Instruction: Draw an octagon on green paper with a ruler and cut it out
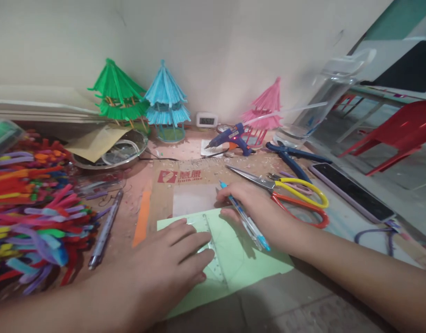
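A sheet of light green paper (258, 263) lies at the table's near edge, with faint drawn lines on it. My left hand (178, 259) rests with its fingers stretched over a clear ruler (218, 273) on the paper. My right hand (247, 203) holds a blue-and-clear pen (246, 222) above the right part of the sheet. The pen slants, one light-blue end up by the fingers and the other down toward the paper. Just beyond the right hand lie scissors (299, 203) with one yellow and one orange handle.
Pipe cleaners (42, 222) pile up at left, beside a second pen (107, 231) and an orange strip (142, 217). Behind stand green (119, 92), blue (167, 101) and pink (265, 106) tiered models, a glue gun (232, 137) and a clock (206, 120). Pliers (292, 157) and a phone (352, 192) lie right.
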`<state>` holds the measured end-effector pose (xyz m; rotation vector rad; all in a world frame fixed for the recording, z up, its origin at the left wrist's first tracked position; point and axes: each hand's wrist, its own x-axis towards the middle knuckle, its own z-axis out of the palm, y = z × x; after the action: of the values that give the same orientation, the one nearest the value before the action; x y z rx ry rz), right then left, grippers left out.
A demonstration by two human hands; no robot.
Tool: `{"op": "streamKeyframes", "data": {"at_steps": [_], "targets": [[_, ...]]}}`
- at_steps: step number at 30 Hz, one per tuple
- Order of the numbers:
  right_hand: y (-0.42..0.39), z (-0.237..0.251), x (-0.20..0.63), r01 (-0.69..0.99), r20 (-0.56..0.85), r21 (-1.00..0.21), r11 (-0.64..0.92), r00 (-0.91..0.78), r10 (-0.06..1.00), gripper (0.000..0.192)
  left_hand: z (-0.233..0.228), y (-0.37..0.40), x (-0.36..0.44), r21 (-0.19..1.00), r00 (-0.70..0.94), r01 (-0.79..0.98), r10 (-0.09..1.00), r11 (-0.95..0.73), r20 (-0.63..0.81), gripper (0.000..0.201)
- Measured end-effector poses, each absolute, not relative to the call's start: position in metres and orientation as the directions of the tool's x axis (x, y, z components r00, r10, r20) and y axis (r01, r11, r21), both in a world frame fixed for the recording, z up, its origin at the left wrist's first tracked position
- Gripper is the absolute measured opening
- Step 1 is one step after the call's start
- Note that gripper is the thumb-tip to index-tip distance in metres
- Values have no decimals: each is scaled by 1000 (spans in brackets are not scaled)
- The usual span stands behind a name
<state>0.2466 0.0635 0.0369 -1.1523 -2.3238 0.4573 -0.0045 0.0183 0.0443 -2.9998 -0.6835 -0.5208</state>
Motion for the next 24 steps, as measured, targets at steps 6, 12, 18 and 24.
{"op": "streamKeyframes", "data": {"at_steps": [6, 12, 18, 24], "targets": [[57, 43, 239, 614, 210, -624, 483, -464, 861, 6, 49, 17, -5, 33, 864, 393, 381, -919, 329, 25], [56, 50, 237, 598, 109, -725, 342, -391, 914, 6, 54, 15, -9, 15, 866, 411, 396, -912, 304, 23], [61, 48, 237, 562, 75, -791, 243, -304, 950, 23, 54, 17, -12, -13, 825, 498, 469, -867, 315, 24], [51, 50, 233, 571, 67, -769, 288, -377, 924, 12, 54, 20, -12, 5, 783, 576, 553, -817, 285, 29]]}}
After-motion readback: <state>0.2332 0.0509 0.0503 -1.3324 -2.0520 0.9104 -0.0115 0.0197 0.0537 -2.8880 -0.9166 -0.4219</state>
